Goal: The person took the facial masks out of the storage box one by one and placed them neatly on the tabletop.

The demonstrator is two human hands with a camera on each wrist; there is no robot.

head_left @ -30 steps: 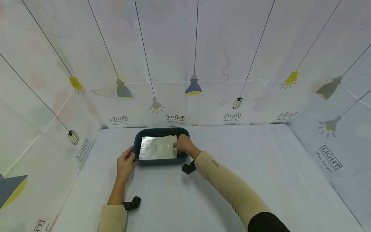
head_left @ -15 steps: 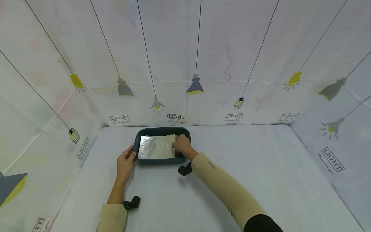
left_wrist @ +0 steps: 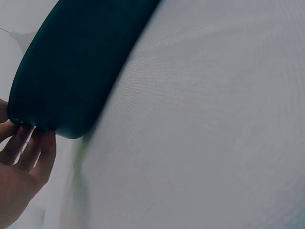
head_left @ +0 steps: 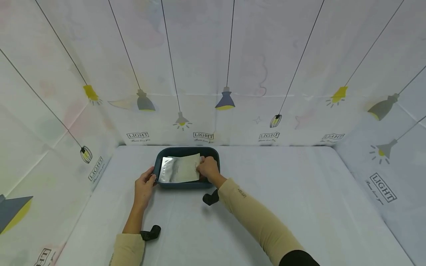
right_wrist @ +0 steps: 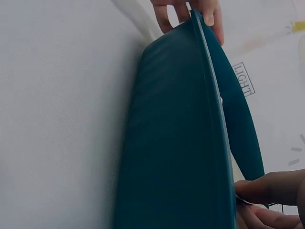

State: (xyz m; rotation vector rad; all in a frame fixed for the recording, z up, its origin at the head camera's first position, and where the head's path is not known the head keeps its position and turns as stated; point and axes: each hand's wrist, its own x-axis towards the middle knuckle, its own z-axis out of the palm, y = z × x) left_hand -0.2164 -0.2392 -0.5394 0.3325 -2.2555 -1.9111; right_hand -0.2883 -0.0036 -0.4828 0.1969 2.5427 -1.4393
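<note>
A dark teal plastic tray (head_left: 184, 186) with rounded corners stands at the table's far side. In it lies a flat foil packet (head_left: 181, 169), silver on its left part and cream on the right, with small print. My left hand (head_left: 143, 188) holds the tray's left end; in the right wrist view its thumb lies over the rim, fingers against the outer wall. My right hand (head_left: 209, 169) reaches inside and pinches the packet's right edge, which bends upward. The right wrist view shows that thumb (right_wrist: 274, 188) against the packet's edge, mostly hidden behind the tray wall.
A white cloth covers the table (head_left: 299, 207). A white backdrop (head_left: 213, 66) printed with hanging lamps rises behind and at both sides. Black wrist cameras (head_left: 151, 232) sit below each hand, close over the cloth.
My right hand has shifted slightly left, and the packet's right edge has come up and curved with it. My left hand stays on the tray.
</note>
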